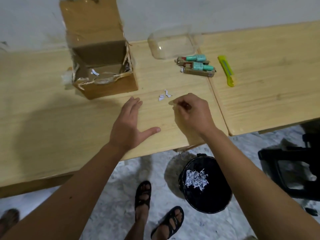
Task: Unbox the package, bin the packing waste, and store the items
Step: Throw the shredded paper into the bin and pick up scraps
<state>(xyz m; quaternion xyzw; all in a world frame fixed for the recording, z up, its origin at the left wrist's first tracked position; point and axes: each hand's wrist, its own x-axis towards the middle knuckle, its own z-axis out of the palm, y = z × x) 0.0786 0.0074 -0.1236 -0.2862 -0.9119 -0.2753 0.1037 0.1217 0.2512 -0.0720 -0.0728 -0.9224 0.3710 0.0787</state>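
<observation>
Just beyond the right hand (190, 111), paper scraps (164, 95) lie on the surface (52, 118); its fingers pinched narrow, contents unclear. Left hand (129, 125) flat, fingers spread wide, empty. Opened box (103, 73) beyond left fingers; bin (206, 184) below.

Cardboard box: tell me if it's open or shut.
Open. The cardboard box has its top flap standing up against the wall, and its inside shows, with a few paper scraps left.

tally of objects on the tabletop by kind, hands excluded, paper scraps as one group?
Cardboard box: 1
Clear plastic container: 1
Teal bottles on card packaging: 2
Yellow utility knife: 1
Cluster of white paper scraps: 1
Total: 6
</observation>
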